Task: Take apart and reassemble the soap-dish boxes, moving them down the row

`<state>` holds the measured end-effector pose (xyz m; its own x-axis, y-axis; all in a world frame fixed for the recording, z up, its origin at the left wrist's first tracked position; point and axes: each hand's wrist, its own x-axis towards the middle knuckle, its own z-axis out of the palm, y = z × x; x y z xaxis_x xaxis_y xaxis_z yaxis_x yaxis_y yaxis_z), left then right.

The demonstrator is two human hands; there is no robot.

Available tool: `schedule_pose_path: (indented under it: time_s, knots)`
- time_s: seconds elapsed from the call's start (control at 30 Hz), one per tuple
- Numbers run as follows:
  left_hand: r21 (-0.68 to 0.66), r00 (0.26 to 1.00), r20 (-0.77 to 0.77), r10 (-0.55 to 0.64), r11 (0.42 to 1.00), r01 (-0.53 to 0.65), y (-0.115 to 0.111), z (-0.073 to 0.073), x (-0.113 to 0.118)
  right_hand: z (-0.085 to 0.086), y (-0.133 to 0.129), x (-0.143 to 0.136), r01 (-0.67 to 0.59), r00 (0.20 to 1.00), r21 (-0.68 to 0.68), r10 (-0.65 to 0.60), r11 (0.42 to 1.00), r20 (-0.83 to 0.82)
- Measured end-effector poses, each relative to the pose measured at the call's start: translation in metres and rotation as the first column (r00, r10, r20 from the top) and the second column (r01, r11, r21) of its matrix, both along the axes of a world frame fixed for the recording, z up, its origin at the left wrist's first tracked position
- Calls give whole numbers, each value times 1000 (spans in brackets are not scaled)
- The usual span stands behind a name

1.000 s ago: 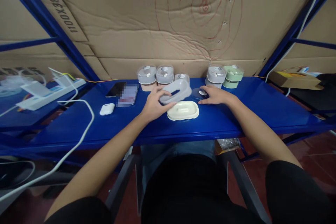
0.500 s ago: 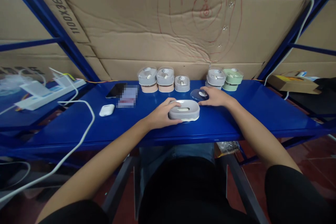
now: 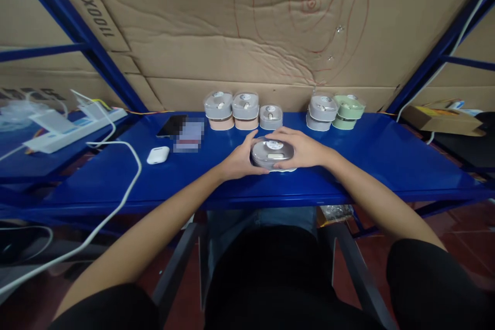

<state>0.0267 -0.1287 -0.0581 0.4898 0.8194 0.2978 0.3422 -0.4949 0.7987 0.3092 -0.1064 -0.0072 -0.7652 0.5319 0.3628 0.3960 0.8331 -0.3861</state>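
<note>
A small oval grey box (image 3: 263, 164) stands on the blue table in front of me. Its left end is wrapped by my left hand (image 3: 237, 161), thumb at the back and fingers at the front. A clear lid (image 3: 266, 150) with a round white label lies over the box's top. My right hand (image 3: 307, 148) grips that lid from the right, its fingers reaching over the back and front edges. Whether the lid sits fully flush I cannot tell. A white piece shows through it.
Stacked lidded boxes in grey and peach (image 3: 221, 122), a single small grey box (image 3: 271, 118), another grey stack (image 3: 320, 122) and a green stack (image 3: 345, 121) line the back. On the left lie a phone (image 3: 171, 126), a white earphone case (image 3: 158, 154), a white cable (image 3: 133, 185) and a power strip (image 3: 73, 134).
My right hand has carried the clear lid left from the table onto the grey box. My left hand stays around the box. The view has shifted slightly.
</note>
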Motion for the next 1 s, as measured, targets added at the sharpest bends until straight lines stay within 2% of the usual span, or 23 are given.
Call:
schedule_pose_path:
  time_s: [0.27, 0.37, 0.43, 0.5, 0.57, 0.6, 0.67, 0.77, 1.0]
  knots:
    - [-3, 998, -53, 32, 999, -32, 0, -1, -1, -9, 4, 2, 11, 999, -26, -10, 1000, 38]
    - [58, 990, -89, 114, 992, -109, 3, -4, -2, -11, -3, 4, 158, 981, 1, -157, 987, 112]
    - [124, 967, -130, 221, 971, -205, 4, -5, -2, -11, -7, 7, 359, 915, 52, -362, 932, 178]
    - [166, 940, -186, 286, 952, -257, 2, -4, -3, -8, -9, 10, 565, 792, 92, -570, 820, 216]
    - [185, 928, -237, 288, 951, -248, 0, -2, -3, -4, -7, 14, 702, 674, 83, -698, 707, 241]
    - [192, 924, -256, 283, 952, -238, -2, -1, -2, -1, -6, 17, 739, 633, 70, -727, 669, 265]
    - [200, 917, -285, 281, 952, -230, -4, 2, -1, 6, -4, 21, 766, 586, 70, -738, 639, 334]
    - [197, 905, -318, 284, 953, -231, -6, 5, 0, 14, -4, 23, 757, 555, 117, -727, 643, 404]
    - [199, 895, -350, 276, 956, -216, -7, 8, 0, 11, -1, 17, 762, 538, 178, -762, 622, 359]
